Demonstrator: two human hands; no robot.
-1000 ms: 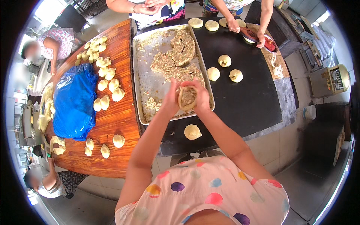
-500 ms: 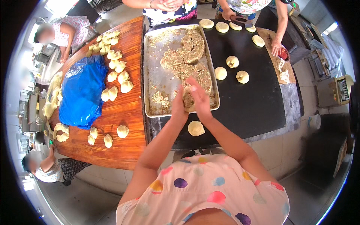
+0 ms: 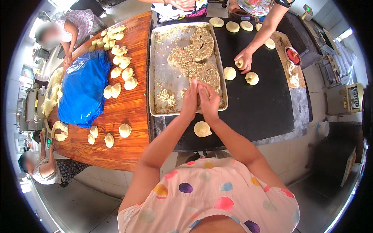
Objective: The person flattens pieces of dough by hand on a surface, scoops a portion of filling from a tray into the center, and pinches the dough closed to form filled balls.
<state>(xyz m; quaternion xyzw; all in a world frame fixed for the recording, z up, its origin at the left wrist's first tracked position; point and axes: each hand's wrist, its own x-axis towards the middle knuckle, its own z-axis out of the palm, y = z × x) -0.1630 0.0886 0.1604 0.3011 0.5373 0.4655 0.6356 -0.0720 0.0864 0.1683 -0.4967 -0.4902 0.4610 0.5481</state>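
Note:
My left hand and my right hand are together over the near end of a metal tray, fingers drawn close at the tips. Cupped between them is a filled dough piece, almost wholly hidden by my palms and fingers. A crumbly, speckled filling lies in a thick mass along the tray's right side, with loose bits at its near left. Just below my hands, a flat dough round rests on the black tabletop.
Across the black table, a co-worker's hand grips a dough ball near other rounds. A red-filled bowl sits on a board. Dough lumps and a blue plastic-covered heap occupy the wooden table.
My hands have closed together at the fingertips, hiding the filled dough piece that showed between them. The co-worker's hand has moved from the red bowl to a dough ball. The view has shifted slightly.

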